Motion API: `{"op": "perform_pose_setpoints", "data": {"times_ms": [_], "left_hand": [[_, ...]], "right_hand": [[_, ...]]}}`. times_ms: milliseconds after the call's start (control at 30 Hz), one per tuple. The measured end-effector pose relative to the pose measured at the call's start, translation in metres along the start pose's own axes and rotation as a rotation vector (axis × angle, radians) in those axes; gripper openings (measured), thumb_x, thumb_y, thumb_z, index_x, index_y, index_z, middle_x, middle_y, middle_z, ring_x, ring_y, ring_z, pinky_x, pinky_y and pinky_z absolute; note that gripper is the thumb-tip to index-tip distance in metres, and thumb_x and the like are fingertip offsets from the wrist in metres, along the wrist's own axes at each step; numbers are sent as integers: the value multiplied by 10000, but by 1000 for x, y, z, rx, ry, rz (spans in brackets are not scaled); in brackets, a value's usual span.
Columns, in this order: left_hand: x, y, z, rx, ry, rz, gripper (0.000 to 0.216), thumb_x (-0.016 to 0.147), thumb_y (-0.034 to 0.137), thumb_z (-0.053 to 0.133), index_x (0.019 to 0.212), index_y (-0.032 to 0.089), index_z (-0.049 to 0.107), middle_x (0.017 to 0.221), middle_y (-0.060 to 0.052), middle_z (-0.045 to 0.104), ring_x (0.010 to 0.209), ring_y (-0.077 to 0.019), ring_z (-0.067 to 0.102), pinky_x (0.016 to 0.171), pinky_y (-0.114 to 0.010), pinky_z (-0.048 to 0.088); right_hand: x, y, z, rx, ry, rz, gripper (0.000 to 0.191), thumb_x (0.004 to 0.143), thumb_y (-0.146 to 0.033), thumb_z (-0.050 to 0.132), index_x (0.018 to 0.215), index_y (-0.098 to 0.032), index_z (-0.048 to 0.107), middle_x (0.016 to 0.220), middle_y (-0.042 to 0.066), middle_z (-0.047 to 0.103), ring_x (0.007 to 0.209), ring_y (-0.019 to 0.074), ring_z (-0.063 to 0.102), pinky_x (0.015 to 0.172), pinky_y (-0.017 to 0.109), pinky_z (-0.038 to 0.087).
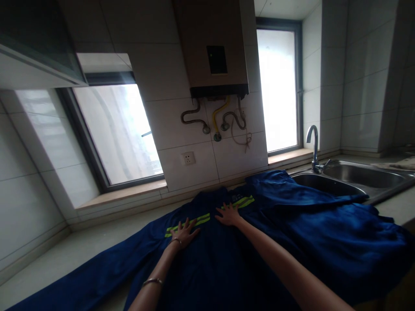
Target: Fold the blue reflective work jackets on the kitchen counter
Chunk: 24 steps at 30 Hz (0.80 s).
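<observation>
A dark blue work jacket (214,263) with yellow-green reflective stripes lies spread over the countertop, its collar toward the wall. My left hand (184,233) rests on its chest by the left stripe, fingers spread, a bracelet at the wrist and another up the forearm. Beside the right stripe, my right hand (228,214) presses flat with fingers apart. Neither hand grips the cloth. One sleeve stretches out to the lower left. More blue cloth (324,229) lies bunched on the right, reaching the sink; whether it belongs to the same garment I cannot tell.
At the right is a double-bowl steel sink (363,172) with a curved faucet (314,144). A water heater (214,47) with pipes hangs on the tiled wall above a socket (188,158). Windows flank it. The pale countertop (94,246) shows at left, under a wall cabinet (35,56).
</observation>
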State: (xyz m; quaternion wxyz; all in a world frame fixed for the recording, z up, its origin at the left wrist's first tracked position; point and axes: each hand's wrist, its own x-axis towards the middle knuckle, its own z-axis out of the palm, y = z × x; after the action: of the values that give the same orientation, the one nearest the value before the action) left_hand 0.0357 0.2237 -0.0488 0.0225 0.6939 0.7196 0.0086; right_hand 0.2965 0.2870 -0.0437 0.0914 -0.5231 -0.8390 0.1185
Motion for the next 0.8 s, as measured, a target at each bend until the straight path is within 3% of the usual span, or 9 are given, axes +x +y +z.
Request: {"op": "perform_pose_setpoints", "data": {"times_ms": [267, 367, 467, 567, 667, 733, 800], "left_hand": [[18, -4, -2, 10, 14, 2, 698, 779, 721, 251, 1399, 402, 239, 1522, -50, 150, 1346, -449, 110, 941, -748, 108], [10, 4, -7, 68, 64, 20, 640, 825, 641, 275, 1392, 347, 306, 1489, -88, 265, 1324, -421, 235, 947, -690, 233], [-8, 14, -17, 149, 165, 76, 520, 887, 460, 299, 1322, 224, 457, 1380, -145, 440, 1242, -339, 410, 938, -535, 372], [-40, 20, -33, 197, 260, 137, 447, 898, 331, 316, 1262, 171, 519, 1354, -153, 465, 1220, -292, 436, 948, -455, 394], [-91, 14, -53, 271, 333, 239, 401, 861, 222, 355, 1196, 184, 571, 1316, -118, 513, 1205, -261, 457, 933, -404, 429], [-132, 2, -59, 292, 286, 320, 381, 827, 176, 370, 1103, 212, 631, 1278, -89, 550, 1177, -246, 490, 912, -378, 459], [-174, -13, -52, 264, 202, 381, 405, 813, 176, 392, 1127, 288, 622, 1276, -37, 561, 1197, -242, 482, 973, -397, 435]], "right_hand": [[18, 4, 4, -9, 39, 7, 686, 817, -721, 175, 1405, -384, 280, 1516, 66, 154, 1343, 433, 91, 963, 684, 22], [12, 1, 1, -10, 89, 7, 620, 852, -661, 219, 1383, -365, 345, 1498, 82, 214, 1331, 435, 145, 956, 689, 51], [1, -6, -8, 21, 197, 2, 522, 903, -514, 277, 1329, -271, 457, 1403, 131, 390, 1280, 405, 295, 973, 649, 140], [-14, -11, -23, 51, 259, -37, 440, 913, -356, 328, 1261, -180, 530, 1275, 149, 524, 1208, 327, 425, 1008, 527, 236], [-46, -10, -38, 107, 270, -94, 399, 885, -260, 377, 1231, -169, 553, 1196, 121, 591, 1108, 247, 531, 954, 368, 361], [-83, -5, -47, 265, 246, -163, 376, 863, -242, 410, 1180, -154, 590, 1096, 108, 645, 989, 217, 601, 853, 296, 430], [-134, 4, -57, 533, 124, -223, 339, 850, -272, 440, 1070, -114, 643, 942, 108, 686, 823, 202, 647, 726, 266, 470]]}}
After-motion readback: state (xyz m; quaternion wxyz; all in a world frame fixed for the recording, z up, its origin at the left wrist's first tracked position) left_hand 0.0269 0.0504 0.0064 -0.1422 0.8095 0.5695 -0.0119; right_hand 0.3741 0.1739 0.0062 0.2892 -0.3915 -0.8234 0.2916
